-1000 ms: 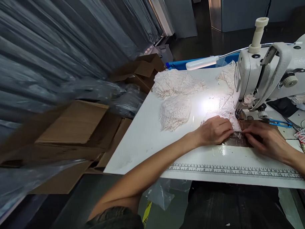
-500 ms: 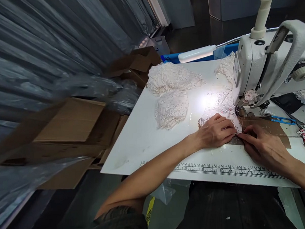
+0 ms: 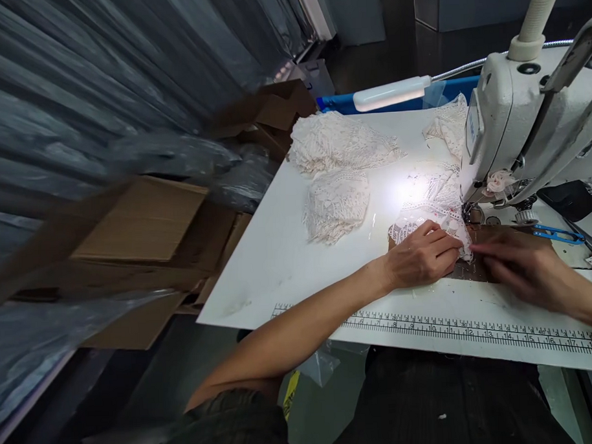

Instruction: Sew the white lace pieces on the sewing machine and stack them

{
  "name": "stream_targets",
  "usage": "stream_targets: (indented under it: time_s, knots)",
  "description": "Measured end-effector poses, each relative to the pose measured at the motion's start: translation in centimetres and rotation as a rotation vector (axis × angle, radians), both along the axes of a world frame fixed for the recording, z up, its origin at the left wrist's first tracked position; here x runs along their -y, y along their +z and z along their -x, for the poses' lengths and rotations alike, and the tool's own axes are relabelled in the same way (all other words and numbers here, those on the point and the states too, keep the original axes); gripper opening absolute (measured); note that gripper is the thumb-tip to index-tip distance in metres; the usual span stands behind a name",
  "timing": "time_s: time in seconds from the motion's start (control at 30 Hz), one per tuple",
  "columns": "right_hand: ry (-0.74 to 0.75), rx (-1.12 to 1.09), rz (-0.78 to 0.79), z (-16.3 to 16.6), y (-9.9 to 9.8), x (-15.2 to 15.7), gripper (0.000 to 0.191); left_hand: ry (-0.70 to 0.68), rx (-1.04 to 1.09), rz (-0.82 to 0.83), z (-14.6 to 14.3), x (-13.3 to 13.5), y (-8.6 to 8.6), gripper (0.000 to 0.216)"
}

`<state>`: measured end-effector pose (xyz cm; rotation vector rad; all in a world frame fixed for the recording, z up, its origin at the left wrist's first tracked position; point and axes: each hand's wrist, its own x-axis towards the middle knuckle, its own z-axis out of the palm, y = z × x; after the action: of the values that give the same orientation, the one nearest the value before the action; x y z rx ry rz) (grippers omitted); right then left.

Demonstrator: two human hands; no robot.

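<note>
White lace fabric (image 3: 434,201) runs under the needle area of a white sewing machine (image 3: 506,124), over a brown board on the table. My left hand (image 3: 426,253) has its fingers closed on the near edge of the lace, just left of the needle. My right hand (image 3: 535,265) is smeared by motion; its index finger points left toward the lace edge, and I cannot tell whether it touches. A small pinkish fabric rose (image 3: 498,181) sits on the machine head near the presser foot.
Two lace piles (image 3: 342,142) lie on the white table (image 3: 259,268). Blue thread snips (image 3: 558,234) and scissors lie right of the needle. A printed ruler (image 3: 426,324) follows the front edge. Cardboard boxes (image 3: 140,218) stand at the left. A lamp (image 3: 392,93) hangs over the back.
My right hand has let go of the lace edge and shifted right, now blurred. My left hand stays on the lace. The view has swung slightly.
</note>
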<state>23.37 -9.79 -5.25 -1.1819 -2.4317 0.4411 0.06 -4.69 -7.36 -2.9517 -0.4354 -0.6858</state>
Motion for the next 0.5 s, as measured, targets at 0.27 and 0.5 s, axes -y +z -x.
stream_targets:
  time_s: [0.27,0.5]
  knots:
    - [-0.058,0.198,-0.014,-1.5,-1.0,-3.0,0.044,0.025,0.067,-0.071,0.1,0.1,0.0,0.017]
    - [-0.088,0.277,-0.145,-1.1,-1.8,-2.0,0.040,-0.045,0.086,-0.197,0.0,0.1,0.2,0.016]
